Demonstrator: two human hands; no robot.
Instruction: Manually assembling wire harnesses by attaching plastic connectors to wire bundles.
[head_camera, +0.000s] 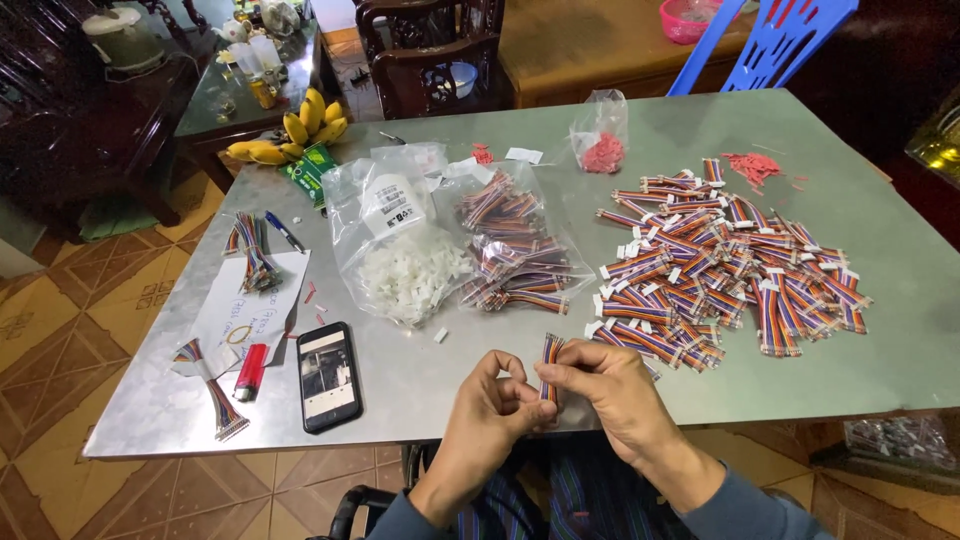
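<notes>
Hands meet at the near edge of the grey metal table (450, 380), at six o'clock from its centre. The left hand (490, 410) and the right hand (610, 395) both pinch a short multicoloured ribbon cable bundle (550, 362), which stands roughly upright between them. The fingers of both hands are curled tightly inward, thumb against forefinger, closed on the lower end of the bundle; its upper end pokes free above the knuckles.

At two o'clock from the hands lies a wide heap of matching striped cables with white plug ends (725, 265), well apart from the fingers. At twelve o'clock sits a clear plastic bag of more striped cables (515, 250), and just beside it, toward eleven o'clock, a clear bag of small white plastic connectors (405, 265). Farther back at one o'clock a small clear bag holds red bits (602, 152).

At nine o'clock from the hands a black smartphone (328, 375) lies flat, with a red lighter (251, 371) near it and a white paper sheet (250, 305) behind. A bunch of yellow bananas (295, 130) rests at the table's far left corner, at eleven o'clock.
</notes>
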